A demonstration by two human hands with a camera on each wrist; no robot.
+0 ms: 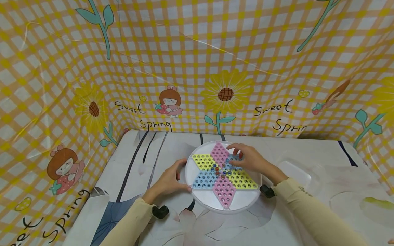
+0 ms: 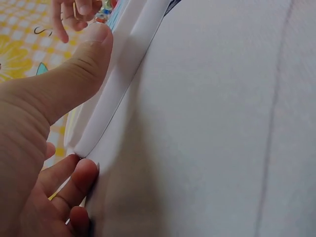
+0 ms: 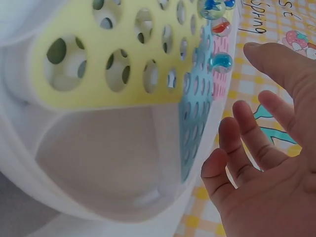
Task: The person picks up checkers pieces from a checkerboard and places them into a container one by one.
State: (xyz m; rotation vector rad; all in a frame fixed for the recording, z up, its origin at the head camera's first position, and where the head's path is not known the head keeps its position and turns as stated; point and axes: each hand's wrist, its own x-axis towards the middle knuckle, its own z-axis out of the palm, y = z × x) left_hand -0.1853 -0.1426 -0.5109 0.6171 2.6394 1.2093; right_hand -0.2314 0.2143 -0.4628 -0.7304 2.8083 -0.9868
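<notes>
A round white Chinese checkers board [image 1: 200, 201] lies on the table, its star of pink, yellow and light blue holed sections. Several glass marbles [image 1: 217, 169] sit around the star's middle. My left hand [image 1: 169, 179] rests at the left rim, thumb and fingers spread along it; the left wrist view has its thumb [image 2: 89, 61] over the white edge. Above the far right part of the star hovers my right hand [image 1: 247, 157], fingers loosely bent. Nothing shows between those fingers in the right wrist view, where a blue marble [image 3: 220, 62] sits near the thumb.
Right of the board lies a clear plastic tray [image 1: 295, 174]. A white floral cloth covers the table [image 1: 172, 143]. Yellow checked fabric [image 1: 191, 61] with sunflowers hangs at the back and sides. Each wrist carries a black device [image 1: 160, 212].
</notes>
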